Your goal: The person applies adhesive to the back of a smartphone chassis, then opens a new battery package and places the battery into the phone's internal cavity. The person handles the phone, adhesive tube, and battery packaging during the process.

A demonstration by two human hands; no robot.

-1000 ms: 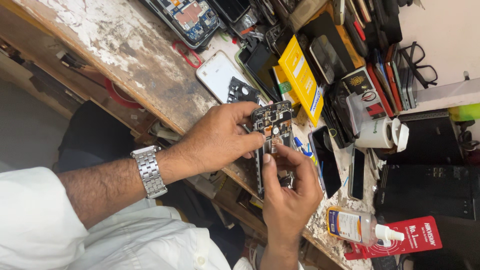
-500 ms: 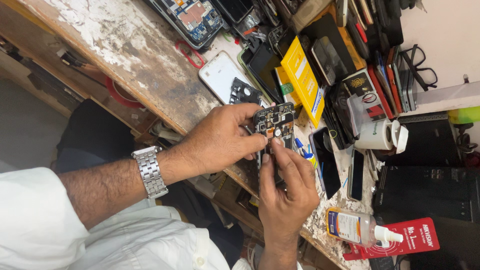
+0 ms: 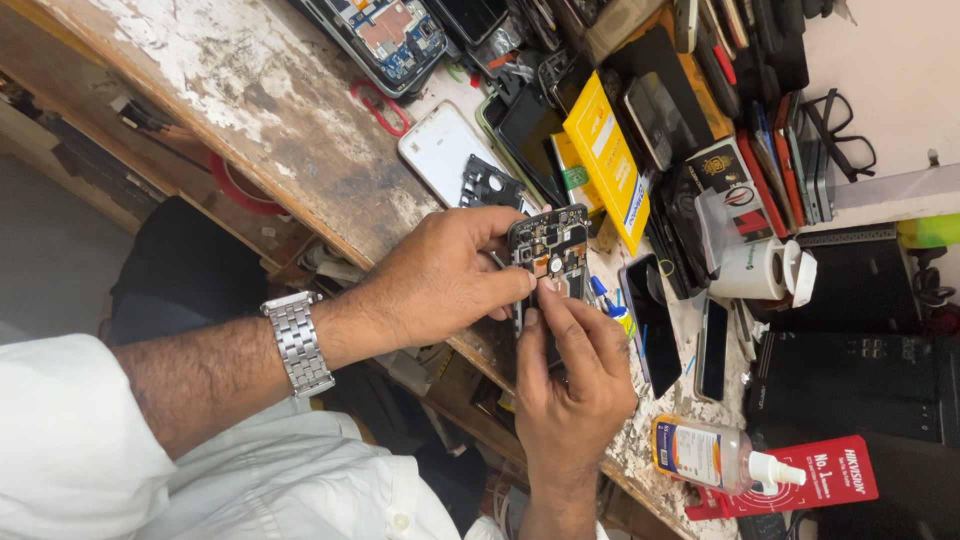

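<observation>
My left hand (image 3: 440, 275), with a steel watch (image 3: 298, 342) on its wrist, grips the upper end of an opened black phone (image 3: 548, 245) whose circuit board is exposed. My right hand (image 3: 575, 385) comes up from below and holds the phone's lower part. Its fingertips press on the board near a small round part. Both hands hold the phone just above the front edge of a worn wooden workbench (image 3: 230, 90). The phone's lower half is hidden behind my right hand.
On the bench lie a white phone (image 3: 440, 150) face down, another opened phone (image 3: 385, 35), a yellow box (image 3: 605, 165), a black phone (image 3: 650, 320), a white cup (image 3: 760, 270), a clear glue bottle (image 3: 715, 455) and black glasses (image 3: 845, 140). Several phone parts crowd the back.
Both hands stay on the opened phone. My right fingers have crept slightly up the board; the phone has barely moved.
</observation>
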